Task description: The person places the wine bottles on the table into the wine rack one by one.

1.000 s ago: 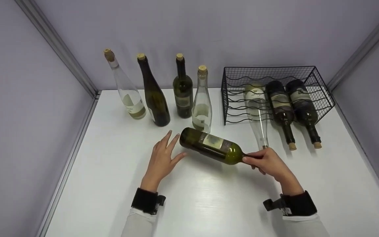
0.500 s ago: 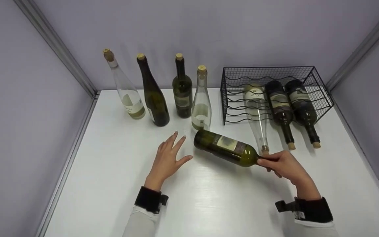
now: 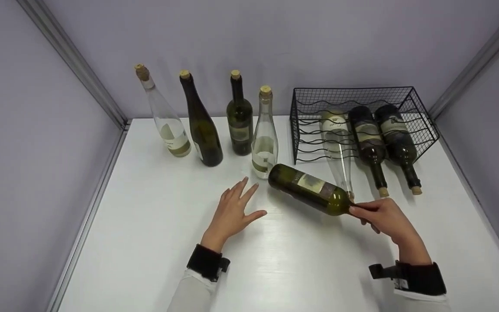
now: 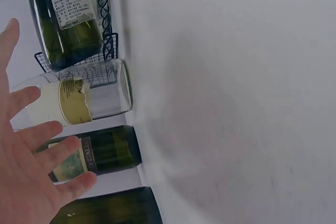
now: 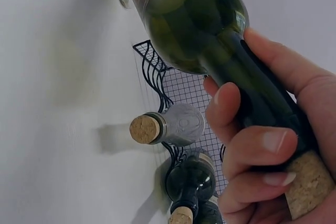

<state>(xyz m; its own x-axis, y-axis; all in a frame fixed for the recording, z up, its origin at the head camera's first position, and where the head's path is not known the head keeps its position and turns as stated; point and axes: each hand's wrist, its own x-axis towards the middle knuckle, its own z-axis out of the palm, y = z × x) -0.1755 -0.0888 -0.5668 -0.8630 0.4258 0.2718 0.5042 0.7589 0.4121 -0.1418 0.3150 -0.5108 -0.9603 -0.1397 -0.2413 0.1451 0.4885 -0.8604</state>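
My right hand (image 3: 383, 219) grips a corked green wine bottle (image 3: 312, 184) by its neck. The bottle lies slanted over the table, its base toward the back left, overlapping the foot of a clear bottle (image 3: 265, 147) in the head view. In the right wrist view, curled fingers (image 5: 262, 148) and the thumb wrap the neck, just above the cork (image 5: 310, 182). My left hand (image 3: 231, 212) hovers left of the bottle's base, fingers spread, holding nothing. The left wrist view shows the bottle's base and back label (image 4: 73, 6) beyond the left fingertips.
A black wire wine rack (image 3: 353, 88) stands at the back right. It holds a clear bottle (image 3: 338, 151) and two dark bottles (image 3: 371, 143), necks forward. Left of it, a dark green bottle (image 3: 241, 123), a brown bottle (image 3: 204, 130) and another clear bottle (image 3: 171, 125) stand upright.
My right hand has carried the wine bottle to the right, and lately its base has swung toward the back and the rack. My left hand has followed to the right, still spread.
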